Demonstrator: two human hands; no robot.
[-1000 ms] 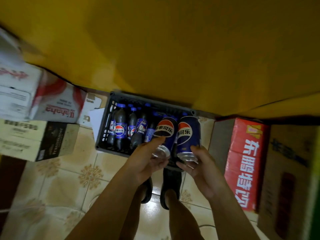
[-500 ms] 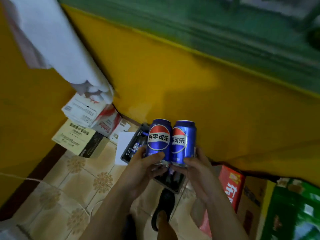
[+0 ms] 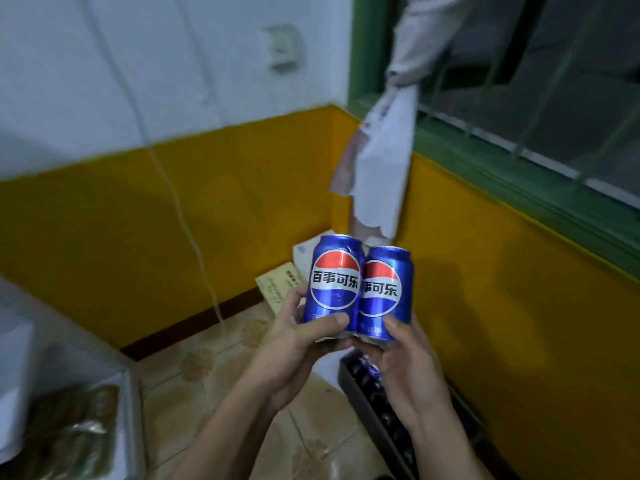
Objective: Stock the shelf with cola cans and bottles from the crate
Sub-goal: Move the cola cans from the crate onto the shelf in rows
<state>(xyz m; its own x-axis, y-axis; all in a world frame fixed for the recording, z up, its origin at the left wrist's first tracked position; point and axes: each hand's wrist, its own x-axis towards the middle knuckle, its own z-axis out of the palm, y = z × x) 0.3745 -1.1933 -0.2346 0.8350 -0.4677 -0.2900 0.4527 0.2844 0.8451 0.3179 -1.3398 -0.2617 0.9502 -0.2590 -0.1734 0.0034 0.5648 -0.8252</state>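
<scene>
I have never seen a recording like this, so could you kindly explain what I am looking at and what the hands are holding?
There is no machine here: a person wears one wide-angle camera on the head, looking forward and down, so the bare arms reach in from the bottom of the picture. The left hand grips one blue cola can near its base, and the right hand grips a second can; both stand upright, side by side and apparently touching. Below the right hand, on the tiled floor, sits the dark crate with bottles inside, too dim to count. A cardboard box lies behind the cans by the yellow wall. No shelf is plainly in view.
</scene>
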